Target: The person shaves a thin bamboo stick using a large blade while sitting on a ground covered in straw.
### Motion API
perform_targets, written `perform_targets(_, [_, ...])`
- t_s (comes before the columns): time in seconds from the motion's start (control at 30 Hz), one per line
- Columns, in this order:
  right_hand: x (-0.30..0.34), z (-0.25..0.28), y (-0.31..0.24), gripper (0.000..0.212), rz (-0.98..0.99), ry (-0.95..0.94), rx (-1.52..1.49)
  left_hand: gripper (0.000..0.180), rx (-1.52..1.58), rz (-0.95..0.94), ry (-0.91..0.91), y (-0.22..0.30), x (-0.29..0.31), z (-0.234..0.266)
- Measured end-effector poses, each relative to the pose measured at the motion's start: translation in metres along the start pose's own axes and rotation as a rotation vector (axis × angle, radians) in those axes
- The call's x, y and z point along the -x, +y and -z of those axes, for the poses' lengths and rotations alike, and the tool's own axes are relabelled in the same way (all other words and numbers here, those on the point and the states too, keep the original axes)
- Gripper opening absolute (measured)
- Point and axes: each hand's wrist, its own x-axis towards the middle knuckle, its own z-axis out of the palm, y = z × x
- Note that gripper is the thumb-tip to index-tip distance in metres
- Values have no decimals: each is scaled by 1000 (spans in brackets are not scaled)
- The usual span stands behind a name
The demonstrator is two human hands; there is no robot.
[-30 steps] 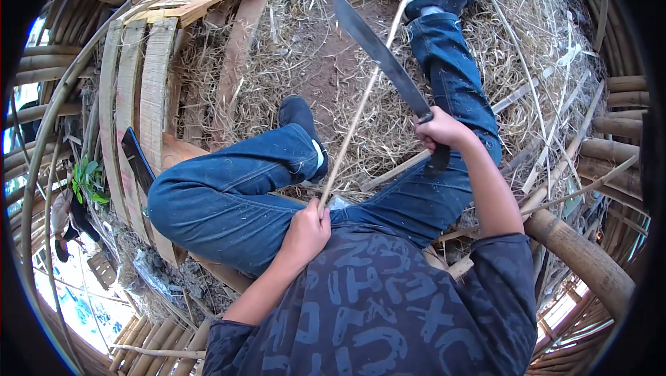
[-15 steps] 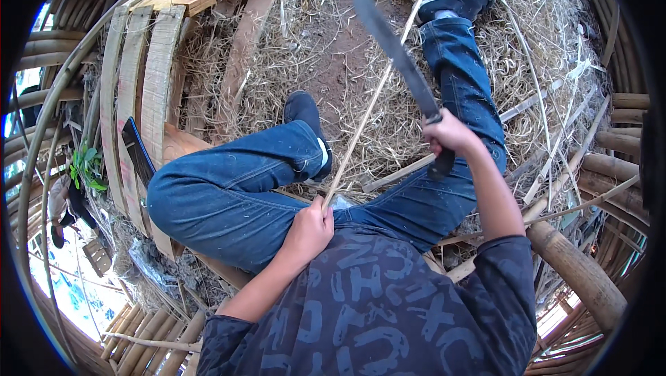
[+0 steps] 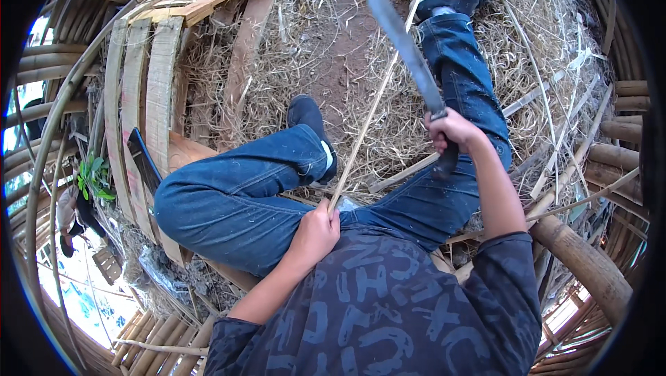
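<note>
Wooden slats (image 3: 158, 91) stand left of the pale strip (image 3: 381, 93). At the strip's near end, the left hand (image 3: 316, 236) curls its fingers around it; the strip sticks out above the fist, long, thin and nearly straight. A broad, dull-grey machete (image 3: 414, 62) crosses the strip in view; contact I cannot tell. Right of the strip, the right hand (image 3: 454, 133) wraps its fingers around the machete's black handle.
</note>
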Motion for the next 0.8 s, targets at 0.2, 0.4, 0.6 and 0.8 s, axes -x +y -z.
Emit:
perform_targets(0.2, [6, 5, -4, 14, 10, -15, 144, 17, 4, -14, 16, 0, 0, -1])
perform_targets(0.4, [9, -13, 12, 17, -31, -45, -11, 18, -14, -34, 15, 0, 2, 0])
perform_targets(0.6, [2, -35, 31, 17, -75, -106, -195, 18, 34, -29, 14, -2, 1, -1])
perform_targets(0.8, [-2, -33, 39, 15, 12, -43, -111, 19, -2, -19, -13, 2, 0, 1])
